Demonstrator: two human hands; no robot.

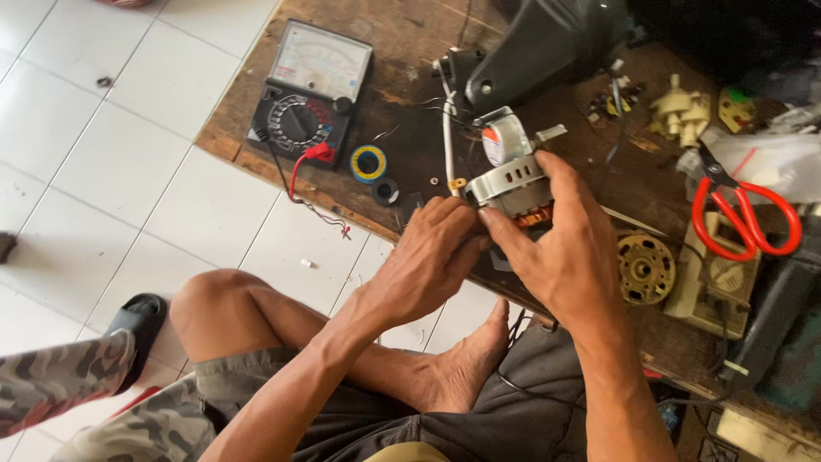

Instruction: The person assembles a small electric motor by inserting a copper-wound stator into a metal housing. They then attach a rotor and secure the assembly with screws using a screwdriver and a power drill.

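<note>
Gripping a small electric motor (pixel 511 175) at the near edge of a worn wooden surface (pixel 402 34), the left hand (pixel 428 257) pinches its lower left side while the right hand (pixel 560 248) wraps its right side, thumb on the copper windings. The motor's long axis runs away from the person, silver casing uppermost. An analog meter (pixel 312 90), tape rolls (pixel 369 162) and red-handled scissors (pixel 744 214) lie around. White floor tiles (pixel 128 171) spread to the left.
</note>
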